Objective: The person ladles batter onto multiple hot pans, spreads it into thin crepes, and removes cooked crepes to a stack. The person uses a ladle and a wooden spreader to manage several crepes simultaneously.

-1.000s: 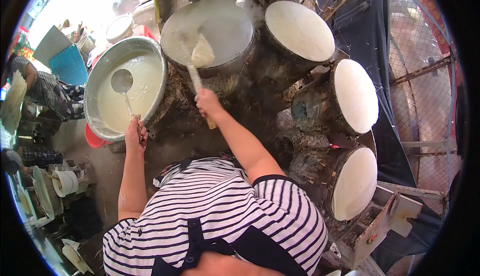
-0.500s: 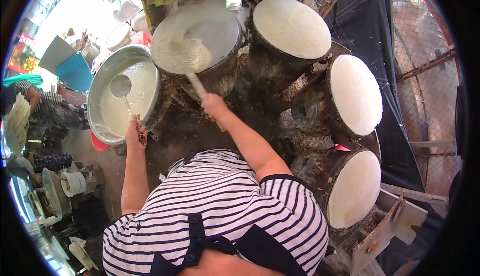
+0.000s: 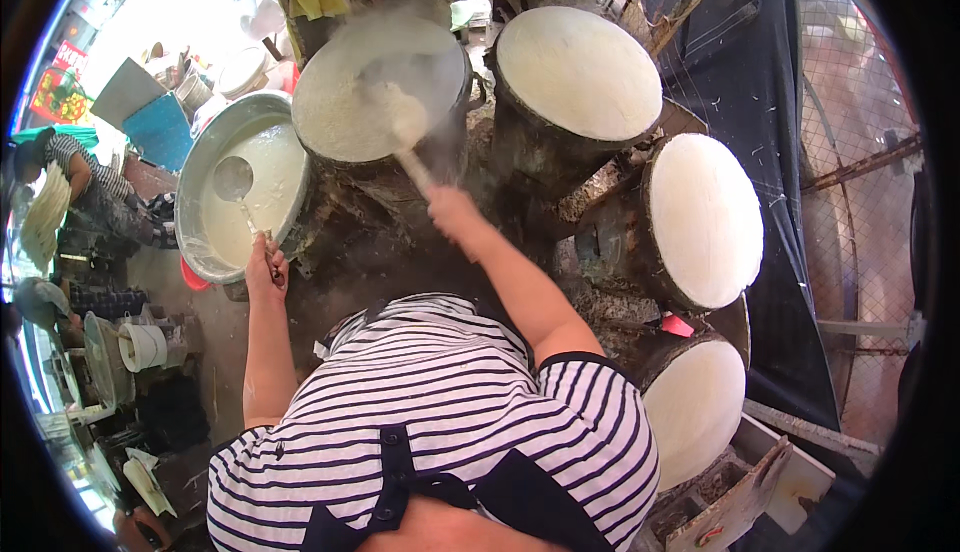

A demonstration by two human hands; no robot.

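My left hand (image 3: 265,268) is closed around the handle of a metal ladle (image 3: 233,179). The ladle's round bowl is over the pale, milky batter in a large grey basin (image 3: 188,237). My right hand (image 3: 460,216) grips a wooden-handled spreader (image 3: 413,167). Its pale, wide head lies on a round griddle (image 3: 335,117), blurred by steam. Whitish batter covers much of that griddle, and a darker grey patch shows near its middle. I cannot make out the exact form of the spreader's head.
To the right curve several round stoves with white tops: a far one (image 3: 575,72), a middle one (image 3: 705,222) and a near one (image 3: 697,407). A black sheet (image 3: 735,62) hangs beyond them. At far left a co-worker (image 3: 85,177) bends over, near a white bucket (image 3: 142,348).
My right hand has shifted slightly right with the spreader, still on the griddle. More steam hangs over it, and the grey patch looks smaller. The left hand keeps the ladle over the basin.
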